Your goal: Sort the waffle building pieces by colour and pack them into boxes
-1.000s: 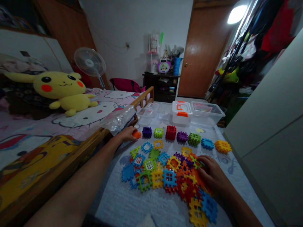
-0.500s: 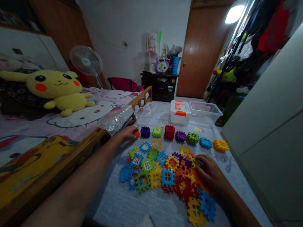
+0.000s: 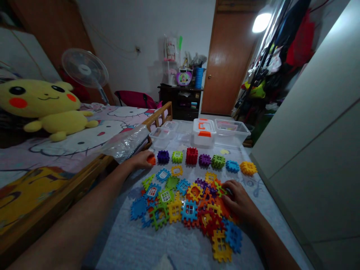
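Note:
At the left end of a row of stacked plastic pieces, my left hand has its fingers curled round an orange building block, which is partly hidden by them. A dark purple block stands just right of it. My right hand rests at the right side of a loose pile of notched square pieces, thumb and fingers apart. Close to its fingertips lie a lime green piece and orange pieces. Nearer me are a yellow window piece and a blue piece.
Behind the row stand a lidded clear box with orange latches and an open clear bin. A wooden bed rail runs along the left, with crinkled clear plastic over it. A white cabinet borders the right.
The whole view has shifted, so the scene sits further left. Both hands keep their places, the left at the orange block and the right at the pile.

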The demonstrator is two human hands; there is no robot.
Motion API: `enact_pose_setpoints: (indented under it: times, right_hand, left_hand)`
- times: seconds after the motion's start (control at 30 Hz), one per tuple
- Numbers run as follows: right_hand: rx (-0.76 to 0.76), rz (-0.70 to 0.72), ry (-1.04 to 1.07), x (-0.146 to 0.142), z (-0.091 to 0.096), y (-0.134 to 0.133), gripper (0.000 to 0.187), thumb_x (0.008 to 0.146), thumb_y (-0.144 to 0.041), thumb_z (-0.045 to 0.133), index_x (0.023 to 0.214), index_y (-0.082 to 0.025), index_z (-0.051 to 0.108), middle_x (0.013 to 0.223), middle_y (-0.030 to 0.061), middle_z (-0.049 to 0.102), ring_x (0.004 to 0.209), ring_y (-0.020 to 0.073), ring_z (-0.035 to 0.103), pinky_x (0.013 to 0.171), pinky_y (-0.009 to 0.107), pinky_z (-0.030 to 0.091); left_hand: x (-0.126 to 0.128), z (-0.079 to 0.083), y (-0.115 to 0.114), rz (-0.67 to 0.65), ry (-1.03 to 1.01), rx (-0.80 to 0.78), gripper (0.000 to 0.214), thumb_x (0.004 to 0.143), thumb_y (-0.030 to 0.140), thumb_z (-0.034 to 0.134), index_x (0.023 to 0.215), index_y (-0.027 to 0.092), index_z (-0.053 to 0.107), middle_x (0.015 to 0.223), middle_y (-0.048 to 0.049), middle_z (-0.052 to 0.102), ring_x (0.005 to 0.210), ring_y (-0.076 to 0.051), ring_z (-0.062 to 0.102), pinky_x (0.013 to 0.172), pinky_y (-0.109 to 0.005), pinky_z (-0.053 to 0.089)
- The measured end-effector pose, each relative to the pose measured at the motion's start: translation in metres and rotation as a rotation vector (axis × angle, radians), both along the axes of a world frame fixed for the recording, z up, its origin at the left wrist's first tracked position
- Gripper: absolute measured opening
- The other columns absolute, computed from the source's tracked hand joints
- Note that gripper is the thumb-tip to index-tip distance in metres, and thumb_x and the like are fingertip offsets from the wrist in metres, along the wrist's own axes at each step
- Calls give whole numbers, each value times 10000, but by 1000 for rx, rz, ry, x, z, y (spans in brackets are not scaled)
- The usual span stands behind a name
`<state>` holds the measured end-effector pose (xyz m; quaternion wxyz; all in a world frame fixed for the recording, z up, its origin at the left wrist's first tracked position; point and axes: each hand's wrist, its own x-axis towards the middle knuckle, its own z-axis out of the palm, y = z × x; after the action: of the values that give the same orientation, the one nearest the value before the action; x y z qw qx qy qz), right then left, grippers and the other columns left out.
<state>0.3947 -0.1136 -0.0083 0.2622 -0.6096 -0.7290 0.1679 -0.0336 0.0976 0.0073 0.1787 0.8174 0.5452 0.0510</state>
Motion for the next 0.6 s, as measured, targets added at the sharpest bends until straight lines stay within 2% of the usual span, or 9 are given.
enact_pose_setpoints:
  times: [0.1, 0.17, 0.27, 0.33, 0.47, 0.6]
  right_hand:
    - [18, -20, 0, -1, 1, -1, 157, 756, -258, 528, 881, -199, 603, 962, 85, 604, 939, 248, 549, 869, 398, 443]
    - [32, -42, -7, -1, 1, -1, 122, 734, -232, 520, 834, -204, 583, 920, 76, 599, 906, 239, 549, 839, 381, 446]
    - [54, -71, -14, 0, 1, 0, 95, 689, -184, 498, 768, -211, 543, 856, 61, 588, 844, 221, 549, 781, 350, 448]
    - [58, -99, -6, 0, 1, -1, 79, 691, -185, 492, 756, -214, 526, 814, 48, 585, 784, 205, 549, 726, 326, 445]
    - [15, -216, 24, 3, -1, -1, 64, 780, -261, 472, 765, -221, 520, 712, 15, 588, 658, 176, 545, 629, 298, 427]
    - [50, -331, 39, 7, -6, 0, 212, 778, -311, 486, 910, -192, 601, 863, 69, 663, 787, 211, 616, 735, 342, 478]
  left_hand:
    - [1, 2, -9, 23, -1, 67, 736, 539, 358, 647, 1237, 138, 574, 1250, -155, 605, 1173, -353, 558, 1019, -418, 419]
    - [3, 8, -23, 22, 3, 173, 789, 557, 383, 662, 1291, 125, 530, 1328, -181, 555, 1266, -379, 485, 1066, -457, 378]
    - [13, 23, -56, -3, -26, 363, 688, 680, 410, 616, 1300, 129, 519, 1338, -176, 547, 1288, -362, 466, 1094, -491, 346]
    - [26, 33, -82, -10, -105, 425, 594, 753, 404, 575, 1286, 145, 529, 1298, -154, 580, 1265, -335, 491, 1095, -483, 354]
    - [58, 44, -122, 13, -304, 382, 504, 805, 416, 570, 1261, 201, 556, 1281, -100, 604, 1196, -281, 558, 1043, -420, 431]
    - [74, 36, -130, 59, -370, 309, 435, 810, 404, 554, 1176, 179, 618, 1190, -108, 655, 1118, -269, 607, 998, -408, 467]
